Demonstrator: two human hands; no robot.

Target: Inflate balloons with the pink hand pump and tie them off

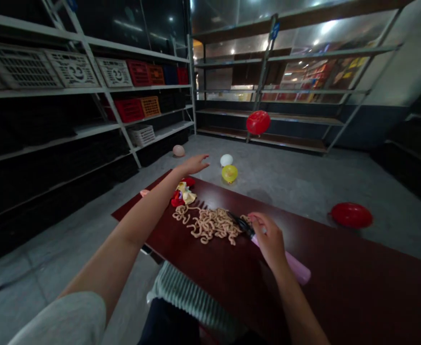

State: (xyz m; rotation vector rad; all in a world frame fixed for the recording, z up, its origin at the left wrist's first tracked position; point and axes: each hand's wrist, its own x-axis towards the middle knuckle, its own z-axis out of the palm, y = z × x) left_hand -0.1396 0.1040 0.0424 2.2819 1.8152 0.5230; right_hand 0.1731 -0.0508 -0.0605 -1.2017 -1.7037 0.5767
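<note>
My right hand (268, 239) grips a pink-handled tool (297, 266), and its black end (241, 225) rests at the edge of a heap of curly beige strips (206, 224) on a dark red tabletop (340, 292). My left hand (194, 165) is stretched out past the table's far corner, open and holding nothing. Nearest to it on the table lie crumpled red and yellow scraps (183, 194). Just beyond it, a white balloon (226, 160) and a yellow balloon (229, 173) sit on the floor.
Red balloons (258, 122) (351, 215) and a pale pink balloon (178, 150) lie about the grey concrete floor (289, 177). Metal shelves (88, 86) with plastic crates line the left, and more shelving (268, 62) stands behind. A ribbed pale green cloth (189, 297) lies below the table's near edge.
</note>
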